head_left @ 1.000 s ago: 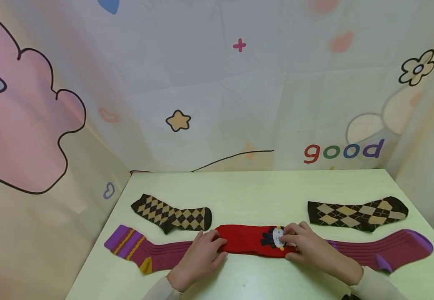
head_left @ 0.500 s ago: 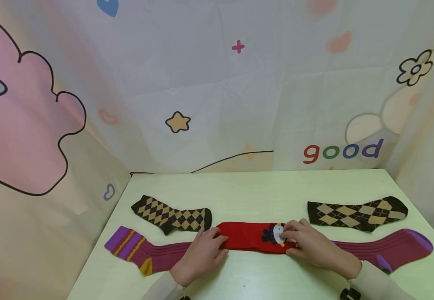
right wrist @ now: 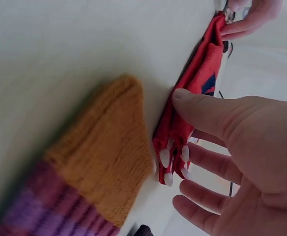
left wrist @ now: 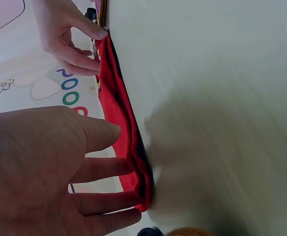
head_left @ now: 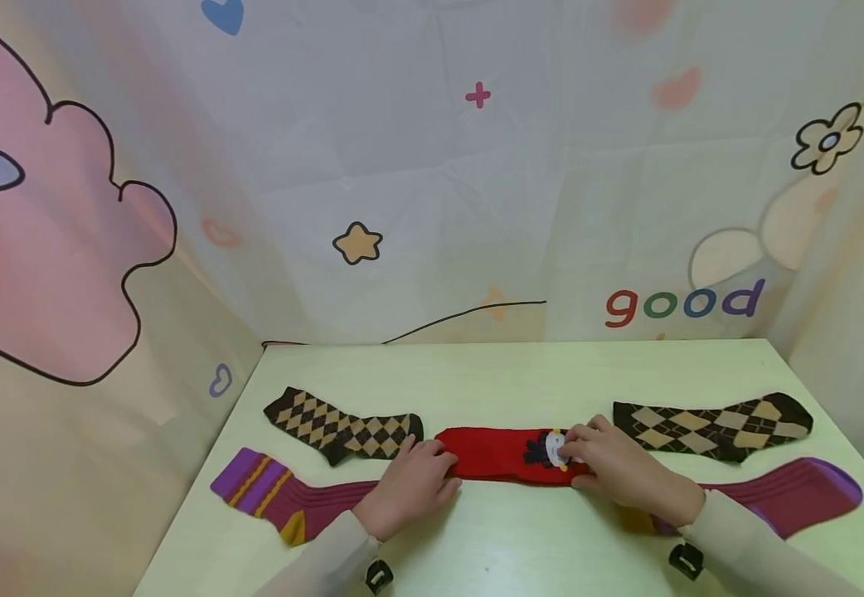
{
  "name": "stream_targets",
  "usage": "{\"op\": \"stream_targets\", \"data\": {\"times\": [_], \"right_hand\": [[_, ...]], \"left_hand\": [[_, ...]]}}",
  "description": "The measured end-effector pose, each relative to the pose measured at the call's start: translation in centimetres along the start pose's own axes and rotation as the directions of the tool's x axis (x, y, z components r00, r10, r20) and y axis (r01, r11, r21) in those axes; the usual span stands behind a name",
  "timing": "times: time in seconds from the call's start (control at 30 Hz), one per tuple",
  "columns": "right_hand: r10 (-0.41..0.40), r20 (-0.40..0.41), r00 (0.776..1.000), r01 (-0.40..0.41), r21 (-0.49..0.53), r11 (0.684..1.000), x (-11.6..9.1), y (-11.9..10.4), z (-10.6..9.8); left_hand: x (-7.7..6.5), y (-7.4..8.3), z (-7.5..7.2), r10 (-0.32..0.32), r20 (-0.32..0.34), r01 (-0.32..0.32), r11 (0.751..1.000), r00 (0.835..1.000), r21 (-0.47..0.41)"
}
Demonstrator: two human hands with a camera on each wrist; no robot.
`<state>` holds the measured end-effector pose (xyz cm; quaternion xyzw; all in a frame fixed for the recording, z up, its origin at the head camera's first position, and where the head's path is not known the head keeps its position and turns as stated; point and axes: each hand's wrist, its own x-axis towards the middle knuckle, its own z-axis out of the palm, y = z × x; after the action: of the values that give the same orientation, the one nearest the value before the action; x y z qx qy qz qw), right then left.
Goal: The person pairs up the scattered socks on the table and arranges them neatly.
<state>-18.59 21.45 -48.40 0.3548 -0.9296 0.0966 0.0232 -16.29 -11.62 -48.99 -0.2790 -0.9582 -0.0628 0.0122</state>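
Observation:
A flat red sock (head_left: 484,454) with a dark, white-faced figure lies across the middle of the table. Its side shows two layers in the left wrist view; I cannot tell whether it is one sock folded or two stacked. My left hand (head_left: 407,485) rests at its left end, with rather straight fingers (left wrist: 109,202) against the cloth. At the other end my right hand (head_left: 629,468) pinches the sock, thumb on the near edge and fingers on the far side. The right index fingertip is partly hidden in the right wrist view.
A magenta sock with purple and yellow bands (head_left: 327,504) lies left, partly behind the left hand. Another magenta sock (head_left: 805,497) passes under the right forearm. Argyle socks lie farther back, one left (head_left: 342,424) and one right (head_left: 711,425). Printed curtains (head_left: 432,182) edge the table.
Both hands have slid the red sock away from me, towards the back of the table. A yellow part of the right magenta sock now shows below my right hand.

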Motion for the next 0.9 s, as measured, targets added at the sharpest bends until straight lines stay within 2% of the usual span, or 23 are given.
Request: {"op": "stream_targets", "data": {"times": [0.27, 0.53, 0.73, 0.9], "right_hand": [[-0.012, -0.036, 0.999, 0.008, -0.096, 0.995, 0.9, 0.5, 0.0], [0.039, -0.027, 0.999, -0.043, -0.167, 0.985, 1.7, 0.7, 0.0], [0.065, 0.004, 0.998, -0.063, -0.135, 0.989, 2.6, 1.3, 0.2], [0.066, -0.004, 0.998, -0.066, -0.111, 0.992, 3.2, 1.8, 0.3]], "left_hand": [[1.7, -0.4, -0.1, 0.006, 0.013, -0.006, 1.000, 1.000, 0.006], [3.0, -0.6, -0.4, -0.003, 0.028, 0.002, 1.000, 1.000, 0.007], [4.2, -1.3, -0.4, -0.020, 0.043, 0.020, 1.000, 0.999, 0.011], [5.1, -1.7, -0.6, -0.029, 0.051, 0.028, 1.000, 0.998, 0.004]]}}
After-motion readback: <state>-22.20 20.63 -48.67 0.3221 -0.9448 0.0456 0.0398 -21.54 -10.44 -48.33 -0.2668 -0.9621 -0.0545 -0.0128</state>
